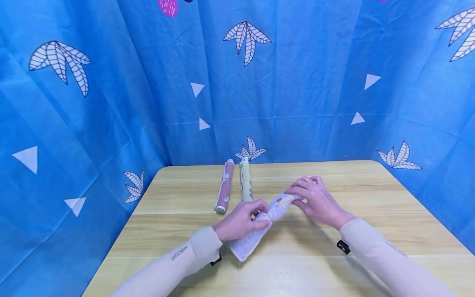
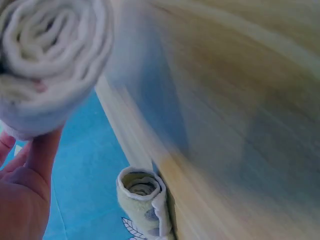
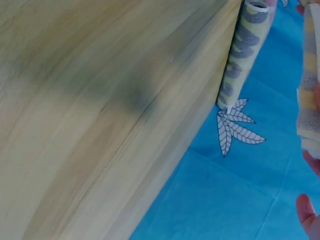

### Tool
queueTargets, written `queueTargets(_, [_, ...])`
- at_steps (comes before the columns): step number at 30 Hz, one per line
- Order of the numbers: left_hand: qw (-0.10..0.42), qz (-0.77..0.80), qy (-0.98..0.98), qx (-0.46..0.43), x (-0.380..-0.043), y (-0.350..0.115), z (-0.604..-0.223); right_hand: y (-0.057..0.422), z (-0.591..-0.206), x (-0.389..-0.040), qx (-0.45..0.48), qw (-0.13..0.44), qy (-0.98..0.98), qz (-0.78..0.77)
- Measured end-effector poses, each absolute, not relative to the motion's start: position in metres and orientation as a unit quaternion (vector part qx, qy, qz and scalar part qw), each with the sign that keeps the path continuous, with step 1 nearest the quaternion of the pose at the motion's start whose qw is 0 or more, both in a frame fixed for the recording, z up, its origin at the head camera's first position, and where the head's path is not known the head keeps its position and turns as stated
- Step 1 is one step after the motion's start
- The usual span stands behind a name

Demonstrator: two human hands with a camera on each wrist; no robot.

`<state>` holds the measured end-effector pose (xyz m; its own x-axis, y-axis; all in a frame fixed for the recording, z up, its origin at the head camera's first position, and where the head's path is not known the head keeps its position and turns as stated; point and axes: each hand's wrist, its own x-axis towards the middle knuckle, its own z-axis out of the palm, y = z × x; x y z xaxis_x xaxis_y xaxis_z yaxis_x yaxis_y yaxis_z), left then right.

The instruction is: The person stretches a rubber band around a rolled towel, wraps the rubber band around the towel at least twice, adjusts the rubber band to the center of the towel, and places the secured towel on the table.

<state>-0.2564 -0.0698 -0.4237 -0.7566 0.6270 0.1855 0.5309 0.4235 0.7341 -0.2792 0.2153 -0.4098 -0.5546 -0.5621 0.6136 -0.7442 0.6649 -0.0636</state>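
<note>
A pale towel with a small print (image 1: 281, 206) is held above the table, slanting up toward the right. Its near end looks wider than its far end. My left hand (image 1: 245, 218) grips it around the middle, thumb in front. My right hand (image 1: 315, 200) holds its upper right end between thumb and fingers. Seen from the left wrist, the towel's end (image 2: 55, 55) shows spiral layers of a roll, with the left hand (image 2: 27, 185) beneath. At the right wrist view's edge, only a strip of the towel (image 3: 309, 80) and some fingertips (image 3: 305, 207) show.
A pink rolled towel (image 1: 225, 187) and a green rolled towel (image 1: 245, 179) lie side by side at the back of the wooden table (image 1: 178, 231), beyond the left hand. A blue patterned curtain (image 1: 297, 82) stands behind and at both sides.
</note>
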Motion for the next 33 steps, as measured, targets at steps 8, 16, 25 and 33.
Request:
queueTargets(8, [0.039, 0.383, 0.841, 0.379, -0.2574, -0.0662, -0.4257, 0.2082, -0.4063, -0.2772, 0.378, 0.309, -0.854, 0.181])
queueTargets(16, [0.023, 0.388, 0.840, 0.379, -0.2549, -0.0672, -0.4311, 0.2096, -0.4059, -0.2756, 0.353, 0.278, -0.868, 0.213])
queueTargets(25, [0.075, 0.487, 0.811, 0.315, -0.2525, -0.0670, -0.4290, 0.2141, -0.4114, -0.2729, 0.392, 0.276, -0.860, 0.174])
queueTargets(33, [0.097, 0.494, 0.810, 0.301, -0.2500, -0.0667, -0.4234, 0.2104, -0.4113, -0.2736, 0.413, 0.334, -0.838, 0.122])
